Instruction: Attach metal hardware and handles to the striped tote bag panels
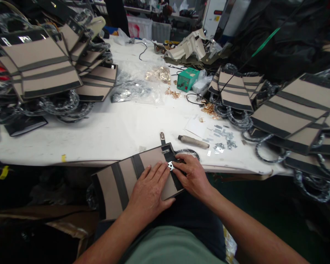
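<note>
A beige bag panel (151, 156) with dark stripes and black ends lies slanted over the table's front edge and my lap. My left hand (151, 183) rests flat on it, fingers stretched out, their tips beside a small silver metal plate (171, 166) with holes. From the other side my right hand (192, 174) pinches that plate at its edge, against the panel's black end strip. A second metal piece (165, 150) sits farther up the same strip. Past the panel's far edge juts a dark tab with a metal clasp (162, 136). A wrapped handle (191, 152) shows partly behind my right hand.
A tape-wrapped rod (194, 141) and scattered metal plates (225, 141) lie right of the panel on the white table (121, 128). Bag panels with wrapped handles are stacked at left (44, 62) and right (288, 106). Farther back stand a green box (187, 79) and gold-coloured hardware (173, 93).
</note>
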The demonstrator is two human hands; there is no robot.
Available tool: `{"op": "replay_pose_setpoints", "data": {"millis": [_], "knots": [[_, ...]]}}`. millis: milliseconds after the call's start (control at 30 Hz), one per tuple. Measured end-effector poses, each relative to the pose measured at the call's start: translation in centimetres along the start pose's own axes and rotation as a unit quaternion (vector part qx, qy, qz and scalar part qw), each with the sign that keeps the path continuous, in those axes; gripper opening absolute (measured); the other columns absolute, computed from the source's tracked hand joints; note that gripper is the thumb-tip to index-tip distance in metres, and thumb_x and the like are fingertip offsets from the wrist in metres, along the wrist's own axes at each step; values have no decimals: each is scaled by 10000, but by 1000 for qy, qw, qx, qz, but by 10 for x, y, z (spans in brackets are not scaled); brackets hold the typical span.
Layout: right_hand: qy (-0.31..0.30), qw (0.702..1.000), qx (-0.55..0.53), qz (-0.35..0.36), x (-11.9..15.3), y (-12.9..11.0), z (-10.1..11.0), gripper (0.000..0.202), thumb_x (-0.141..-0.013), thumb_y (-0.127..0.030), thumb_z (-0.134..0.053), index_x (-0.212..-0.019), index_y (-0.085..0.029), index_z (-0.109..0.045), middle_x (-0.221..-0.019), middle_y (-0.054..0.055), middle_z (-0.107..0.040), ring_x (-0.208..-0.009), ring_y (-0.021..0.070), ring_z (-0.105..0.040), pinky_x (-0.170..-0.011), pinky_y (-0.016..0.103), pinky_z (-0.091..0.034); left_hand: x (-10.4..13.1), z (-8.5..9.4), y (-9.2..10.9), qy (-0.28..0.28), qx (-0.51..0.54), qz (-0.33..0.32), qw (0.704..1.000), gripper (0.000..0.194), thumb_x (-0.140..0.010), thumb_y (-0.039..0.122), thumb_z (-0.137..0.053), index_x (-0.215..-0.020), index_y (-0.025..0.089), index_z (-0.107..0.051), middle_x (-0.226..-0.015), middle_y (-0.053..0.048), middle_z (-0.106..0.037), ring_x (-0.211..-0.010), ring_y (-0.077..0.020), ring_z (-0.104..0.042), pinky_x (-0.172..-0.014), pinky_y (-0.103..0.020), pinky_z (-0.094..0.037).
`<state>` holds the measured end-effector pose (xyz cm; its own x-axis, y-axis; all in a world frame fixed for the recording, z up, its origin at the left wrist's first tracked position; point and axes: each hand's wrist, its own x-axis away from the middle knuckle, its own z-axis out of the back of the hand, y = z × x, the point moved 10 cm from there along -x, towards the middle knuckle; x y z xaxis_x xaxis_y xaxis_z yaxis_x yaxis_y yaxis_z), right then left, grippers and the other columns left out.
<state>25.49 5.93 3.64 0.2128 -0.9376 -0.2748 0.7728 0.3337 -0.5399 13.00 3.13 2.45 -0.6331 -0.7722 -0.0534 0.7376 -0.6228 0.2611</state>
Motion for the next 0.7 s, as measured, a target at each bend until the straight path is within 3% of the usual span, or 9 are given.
{"op": "replay_pose_setpoints", "data": {"millis": [533, 700], "knots": [[43, 998, -47, -29, 0, 4, 4, 114, -903, -226, -676, -960, -251, -772, -1143, 84, -693, -1083, 256, -629, -955, 452, -511, 0, 2, 2, -14, 8, -27, 1000, 868, -807, 564, -707, -1530, 200, -394, -1620, -92, -342, -1486, -315, -318, -1223, -506, -279], [17, 999, -33, -12, -2, 3, 4, 137, -883, -178, -664, -934, -252, -767, -1159, 70, -689, -1074, 250, -634, -948, 439, -516, -1, 0, 3, -32, 3, -34, 999, 816, -803, 568, -717, -1497, 235, -447, -1627, -108, -322, -1499, -331, -292, -1216, -530, -281]]}}
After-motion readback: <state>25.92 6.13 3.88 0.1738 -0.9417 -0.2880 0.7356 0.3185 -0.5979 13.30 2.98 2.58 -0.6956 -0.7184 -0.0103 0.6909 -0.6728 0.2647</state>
